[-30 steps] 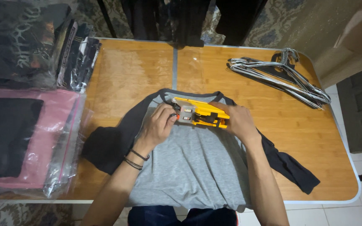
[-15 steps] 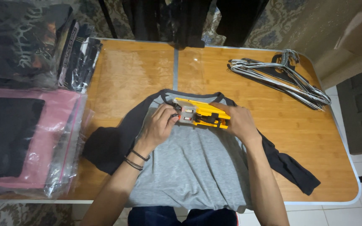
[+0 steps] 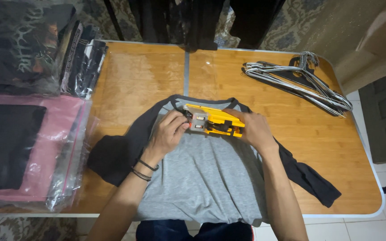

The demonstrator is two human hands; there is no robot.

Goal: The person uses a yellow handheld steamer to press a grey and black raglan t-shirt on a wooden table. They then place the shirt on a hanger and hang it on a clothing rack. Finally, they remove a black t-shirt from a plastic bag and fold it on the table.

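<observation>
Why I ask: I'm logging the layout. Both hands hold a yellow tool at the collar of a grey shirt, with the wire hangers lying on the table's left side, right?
Not quite: the head view shows the hangers on the table's right side. Both the left hand and right hand do hold the yellow tool at the grey shirt's collar.

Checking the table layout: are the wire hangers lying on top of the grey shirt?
No, the wire hangers lie on bare table, apart from the grey shirt.

A single head-worn camera looks steeply down from above onto a wooden table [image 3: 318, 147], facing away from the wearer's body toward the far edge. It sits close enough that both forearms enter from the bottom, yet the whole tabletop fits in frame.
</observation>
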